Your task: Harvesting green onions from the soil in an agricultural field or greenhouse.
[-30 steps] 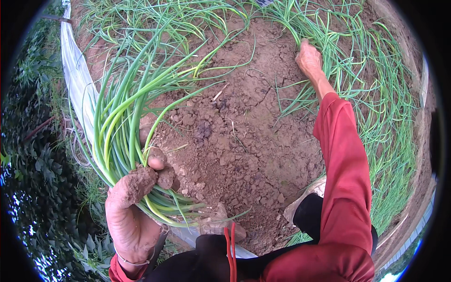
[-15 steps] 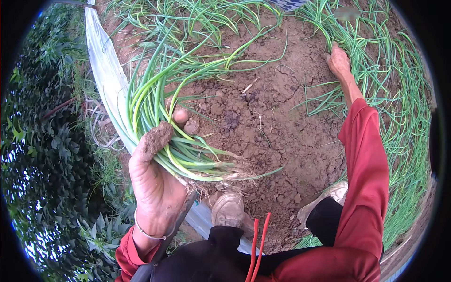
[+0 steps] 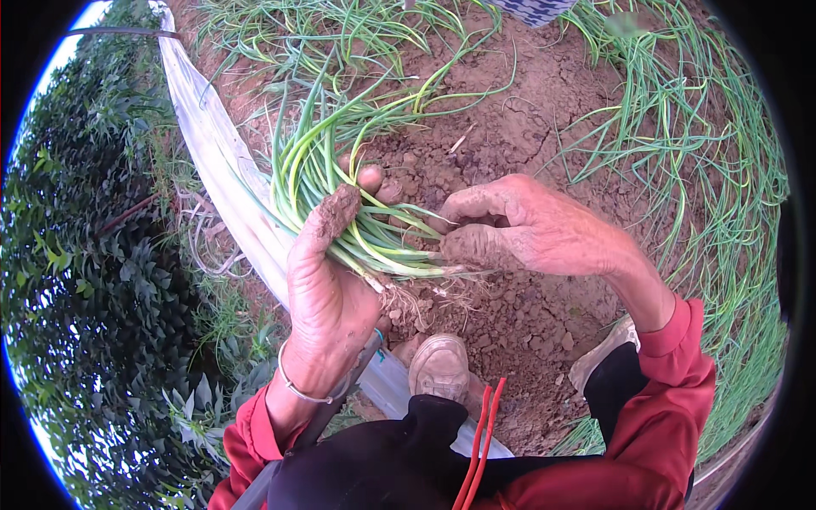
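Head view: both hands grip green onion bunch.

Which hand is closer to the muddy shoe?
Left. The left hand, gripping the bunch of green onions, sits just up and left of the muddy shoe. The right hand is farther up, at the bunch's root end.

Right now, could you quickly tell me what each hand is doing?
Left hand: closed around the bunch of green onions near the roots.
Right hand: fingers curled, pinching the bunch's lower stalks.
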